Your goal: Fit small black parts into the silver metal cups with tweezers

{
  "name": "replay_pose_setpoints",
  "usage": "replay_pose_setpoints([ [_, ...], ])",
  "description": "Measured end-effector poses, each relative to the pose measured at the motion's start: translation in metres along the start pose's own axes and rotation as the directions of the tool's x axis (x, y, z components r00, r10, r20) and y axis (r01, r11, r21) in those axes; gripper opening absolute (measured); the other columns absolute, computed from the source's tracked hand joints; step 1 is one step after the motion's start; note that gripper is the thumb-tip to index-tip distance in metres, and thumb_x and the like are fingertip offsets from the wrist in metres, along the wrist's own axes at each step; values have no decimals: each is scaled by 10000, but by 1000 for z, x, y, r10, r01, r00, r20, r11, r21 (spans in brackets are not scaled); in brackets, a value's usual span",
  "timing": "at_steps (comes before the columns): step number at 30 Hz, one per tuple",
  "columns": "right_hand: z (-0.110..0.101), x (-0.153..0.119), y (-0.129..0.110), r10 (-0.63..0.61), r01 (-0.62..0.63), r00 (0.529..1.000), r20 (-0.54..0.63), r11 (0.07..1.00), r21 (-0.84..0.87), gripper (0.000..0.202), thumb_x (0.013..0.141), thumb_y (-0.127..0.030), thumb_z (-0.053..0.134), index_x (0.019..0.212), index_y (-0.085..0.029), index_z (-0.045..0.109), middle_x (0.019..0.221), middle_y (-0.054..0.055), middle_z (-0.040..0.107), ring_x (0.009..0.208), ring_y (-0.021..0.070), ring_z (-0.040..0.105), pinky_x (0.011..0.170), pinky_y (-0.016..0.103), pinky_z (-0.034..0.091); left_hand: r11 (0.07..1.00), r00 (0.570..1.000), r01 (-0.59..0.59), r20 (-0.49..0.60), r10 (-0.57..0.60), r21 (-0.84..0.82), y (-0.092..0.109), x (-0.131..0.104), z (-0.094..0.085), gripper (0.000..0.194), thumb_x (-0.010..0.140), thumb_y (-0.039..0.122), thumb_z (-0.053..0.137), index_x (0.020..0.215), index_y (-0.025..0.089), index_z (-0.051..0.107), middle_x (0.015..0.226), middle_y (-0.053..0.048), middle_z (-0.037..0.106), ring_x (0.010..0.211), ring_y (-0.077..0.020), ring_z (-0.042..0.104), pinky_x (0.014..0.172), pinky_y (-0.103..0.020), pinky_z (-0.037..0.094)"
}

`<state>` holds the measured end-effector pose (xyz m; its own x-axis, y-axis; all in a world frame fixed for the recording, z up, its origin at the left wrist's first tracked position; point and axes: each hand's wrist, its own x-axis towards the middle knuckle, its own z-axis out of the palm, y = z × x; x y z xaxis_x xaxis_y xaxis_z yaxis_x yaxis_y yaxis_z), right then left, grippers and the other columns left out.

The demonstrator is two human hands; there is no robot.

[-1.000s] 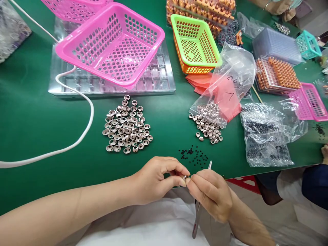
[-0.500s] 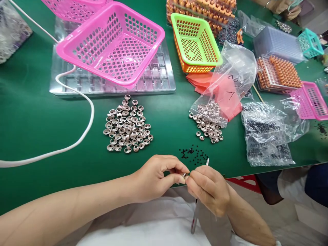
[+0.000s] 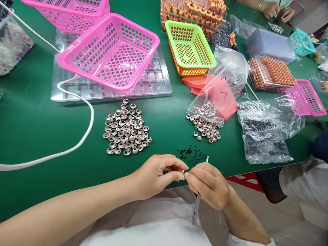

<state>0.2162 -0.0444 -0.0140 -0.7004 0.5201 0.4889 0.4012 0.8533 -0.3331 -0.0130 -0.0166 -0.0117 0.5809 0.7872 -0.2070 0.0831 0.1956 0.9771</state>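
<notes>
On green table [image 3: 159, 133], your L hand [image 3: 156, 174] and R hand [image 3: 208, 182] pinching small metal part [image 3: 183, 172] betw. fingertips, tweezers [image 3: 196, 205] in R hand, pink basket [image 3: 112, 54] beyond, tiled floor [image 3: 217, 225] below.

The table [image 3: 164, 128] is deep green. On it, the large basket [image 3: 125, 66] is bright pink with rows of round holes, and the cable [image 3: 89, 126] is white. A lime-green basket [image 3: 189, 49] sits in an orange one [image 3: 193, 72], both perforated. The sheet [image 3: 222, 95] under the clear bag [image 3: 230, 65] is coral red; the bag bears dark handwritten marks. The rings [image 3: 126, 131] are silvery, the tiny pieces [image 3: 193, 155] black, the far-side basket [image 3: 301, 42] turquoise.
</notes>
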Motion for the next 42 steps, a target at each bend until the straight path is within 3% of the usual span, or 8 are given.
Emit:
replay_pose_setpoints([
  [8, 2, -4, -3, 110, -108, 992, -62, 993, 36, 337, 884, -43, 614, 1217, -92, 604, 936, 96, 676, 835, 178, 648, 686, 321, 587, 986, 993, 108, -32, -113, -127, -5, 1, 3, 149, 822, 240, 700, 926, 142, 742, 811, -31, 718, 706, -138, 654, 674, -238, 548],
  [14, 5, 0, -2, 125, -126, 990, -58, 992, -4, 350, 860, -48, 674, 1203, -78, 610, 918, 96, 685, 823, 180, 632, 688, 318, 575, 987, 994, 100, -32, -105, -124, -3, 1, 3, 150, 829, 244, 690, 929, 142, 735, 794, -28, 715, 704, -144, 662, 673, -243, 559],
  [23, 7, 1, -1, 97, -96, 995, 31, 995, -31, 280, 915, -77, 566, 1190, -69, 614, 939, 128, 658, 826, 215, 592, 702, 364, 542, 997, 999, 21, -30, -19, 74, -5, 1, 1, 126, 880, 227, 662, 947, 162, 747, 843, -23, 721, 732, -133, 651, 686, -220, 526],
  [28, 9, 7, 1, 179, -177, 981, 80, 984, -31, 219, 918, -64, 564, 1121, -123, 618, 907, 93, 654, 767, 188, 565, 671, 337, 511, 976, 999, -33, -24, 39, 213, -5, 3, -2, 138, 912, 176, 621, 982, 157, 739, 842, -24, 720, 756, -138, 654, 697, -225, 512],
  [37, 18, 13, 5, 244, -243, 968, 65, 970, -18, 163, 921, -63, 587, 1053, -158, 593, 920, 76, 663, 786, 178, 562, 682, 312, 485, 893, 985, -161, 8, 174, 421, -9, 7, -8, 154, 924, 102, 582, 989, 144, 715, 839, -34, 703, 763, -145, 643, 687, -231, 491],
  [42, 20, 12, 7, 273, -271, 960, 59, 962, -42, 167, 916, -52, 578, 1032, -172, 583, 916, 71, 662, 797, 180, 557, 683, 308, 480, 847, 980, -175, 10, 197, 502, -10, 8, -10, 153, 921, 82, 576, 978, 145, 702, 825, -33, 698, 768, -157, 637, 691, -245, 488],
])
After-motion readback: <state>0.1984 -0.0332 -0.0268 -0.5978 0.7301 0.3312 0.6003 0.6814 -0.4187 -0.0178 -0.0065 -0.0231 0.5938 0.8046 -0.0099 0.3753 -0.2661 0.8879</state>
